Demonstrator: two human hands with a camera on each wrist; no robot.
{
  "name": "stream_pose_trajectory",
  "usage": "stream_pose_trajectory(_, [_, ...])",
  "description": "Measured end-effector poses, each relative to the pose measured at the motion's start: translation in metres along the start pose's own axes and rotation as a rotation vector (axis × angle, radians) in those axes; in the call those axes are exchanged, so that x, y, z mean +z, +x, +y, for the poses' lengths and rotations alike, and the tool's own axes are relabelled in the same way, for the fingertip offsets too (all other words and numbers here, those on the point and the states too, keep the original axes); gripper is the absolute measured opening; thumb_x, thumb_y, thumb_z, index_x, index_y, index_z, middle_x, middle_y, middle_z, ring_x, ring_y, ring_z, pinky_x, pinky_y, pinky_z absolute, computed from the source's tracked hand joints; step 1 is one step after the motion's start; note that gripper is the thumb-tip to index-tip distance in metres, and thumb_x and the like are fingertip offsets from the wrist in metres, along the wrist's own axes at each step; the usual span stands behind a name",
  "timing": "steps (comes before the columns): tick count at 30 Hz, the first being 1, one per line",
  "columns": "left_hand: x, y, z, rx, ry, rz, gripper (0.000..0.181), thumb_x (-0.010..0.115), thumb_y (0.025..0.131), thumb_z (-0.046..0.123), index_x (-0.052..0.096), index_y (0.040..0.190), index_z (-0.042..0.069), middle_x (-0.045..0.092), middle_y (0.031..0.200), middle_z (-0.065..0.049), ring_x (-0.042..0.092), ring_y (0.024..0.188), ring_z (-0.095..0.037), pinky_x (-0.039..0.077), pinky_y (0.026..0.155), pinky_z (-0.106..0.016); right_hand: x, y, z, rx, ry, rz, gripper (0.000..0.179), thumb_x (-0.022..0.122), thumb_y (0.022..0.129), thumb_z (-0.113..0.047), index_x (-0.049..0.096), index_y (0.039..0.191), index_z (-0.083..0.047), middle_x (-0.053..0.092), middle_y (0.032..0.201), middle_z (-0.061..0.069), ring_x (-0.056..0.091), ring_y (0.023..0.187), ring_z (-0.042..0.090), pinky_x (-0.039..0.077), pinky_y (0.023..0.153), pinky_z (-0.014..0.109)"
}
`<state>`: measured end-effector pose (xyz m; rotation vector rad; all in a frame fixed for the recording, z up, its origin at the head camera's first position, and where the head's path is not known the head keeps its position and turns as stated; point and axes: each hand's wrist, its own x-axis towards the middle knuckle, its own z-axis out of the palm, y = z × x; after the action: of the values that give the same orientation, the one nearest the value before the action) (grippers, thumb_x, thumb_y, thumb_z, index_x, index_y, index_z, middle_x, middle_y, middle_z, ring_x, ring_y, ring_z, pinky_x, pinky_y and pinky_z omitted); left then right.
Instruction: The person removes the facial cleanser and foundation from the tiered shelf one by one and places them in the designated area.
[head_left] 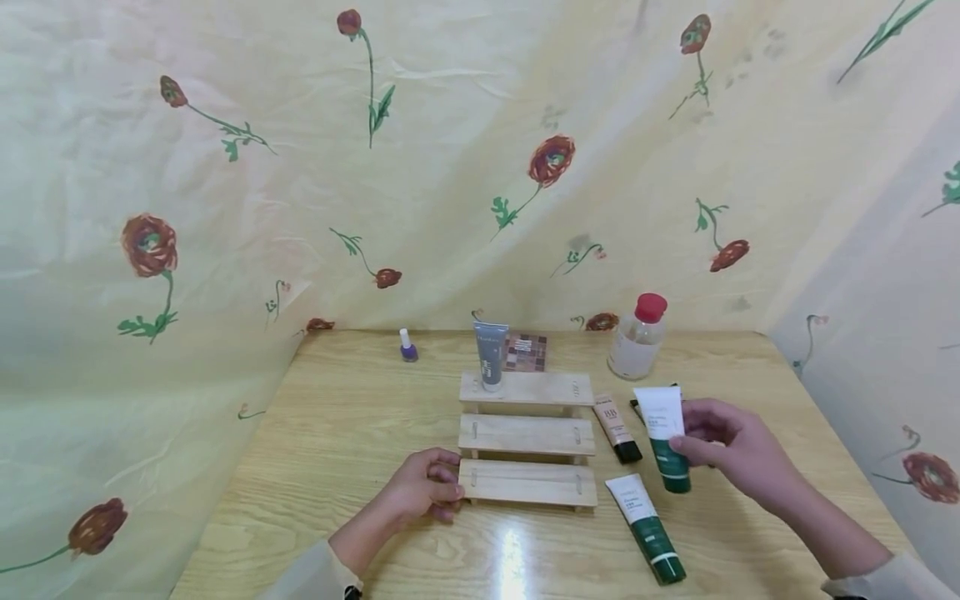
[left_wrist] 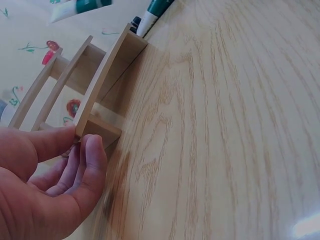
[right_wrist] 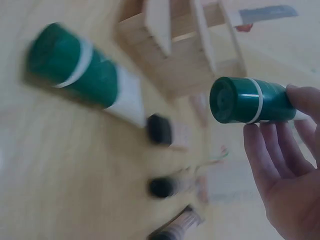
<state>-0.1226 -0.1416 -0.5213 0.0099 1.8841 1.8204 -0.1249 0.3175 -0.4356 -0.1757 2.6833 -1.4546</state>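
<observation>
My right hand (head_left: 738, 446) grips a white and green squeeze tube (head_left: 663, 437), thumb on one side and fingers on the other, raised above the table with its green cap downward. With thumb and fingers, my left hand (head_left: 427, 485) pinches the left end of the lowest step of a three-step wooden rack (head_left: 527, 483); the left wrist view shows the thumb (left_wrist: 55, 142) at that corner. A grey tube (head_left: 491, 354) stands upright on the top step, near its left end. A second white and green tube (head_left: 647, 529) lies on the table right of the rack.
Right of the rack lies a BB cream tube (head_left: 617, 429) with a black cap. A clear bottle with a red cap (head_left: 637, 337) stands at the back right. Behind the rack is an eyeshadow palette (head_left: 527, 352), and purple nail polish (head_left: 407, 346) stands back left.
</observation>
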Motion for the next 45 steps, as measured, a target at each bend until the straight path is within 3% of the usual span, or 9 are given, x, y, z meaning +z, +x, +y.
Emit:
stream_pose_trajectory(9, [-0.002,-0.001,0.000,-0.009,0.005,-0.001,0.056,0.073,0.089,-0.006,0.048,0.139,-0.007,0.062,0.101,-0.014,0.069,0.079,-0.025,0.068,0.067,-0.041,-0.003,-0.032,0.041,0.209,0.122,-0.154,0.062,0.078,0.092,-0.017,0.050,0.139,0.012,0.071,0.114,0.019,0.072,0.091,0.014,0.067,0.074,0.037])
stream_pose_trajectory(19, [0.000,-0.001,0.000,-0.018,0.002,0.000,0.057,0.073,0.089,-0.006,0.048,0.139,-0.007,0.061,0.100,-0.013,0.069,0.079,-0.024,0.068,0.067,-0.040,0.003,-0.052,0.079,0.292,0.171,-0.248,0.064,0.077,0.092,-0.020,0.049,0.138,0.016,0.072,0.108,0.014,0.071,0.090,0.017,0.067,0.074,0.037])
stream_pose_trajectory(29, [0.000,0.000,-0.001,-0.020,0.008,-0.002,0.056,0.074,0.089,-0.006,0.048,0.139,-0.007,0.061,0.099,-0.013,0.069,0.079,-0.025,0.068,0.068,-0.040,0.009,-0.055,0.083,0.364,0.047,-0.213,0.068,0.078,0.092,-0.029,0.053,0.139,0.013,0.073,0.113,0.016,0.070,0.091,0.016,0.066,0.069,0.036])
stream_pose_trajectory(38, [0.002,-0.002,0.002,-0.019,0.012,0.005,0.057,0.073,0.089,-0.007,0.048,0.140,-0.007,0.061,0.100,-0.013,0.069,0.079,-0.025,0.068,0.068,-0.041,0.013,-0.052,0.085,0.412,-0.032,-0.192,0.064,0.080,0.090,-0.032,0.060,0.136,0.007,0.074,0.108,0.008,0.067,0.088,0.019,0.065,0.067,0.034])
stream_pose_trajectory(45, [0.002,-0.002,0.001,-0.026,0.006,0.005,0.056,0.073,0.090,-0.006,0.048,0.139,-0.006,0.061,0.097,-0.011,0.069,0.078,-0.024,0.067,0.066,-0.040,0.012,-0.053,0.080,0.435,-0.033,-0.195,0.062,0.081,0.090,-0.029,0.061,0.136,0.006,0.071,0.104,0.005,0.066,0.090,0.021,0.065,0.067,0.036])
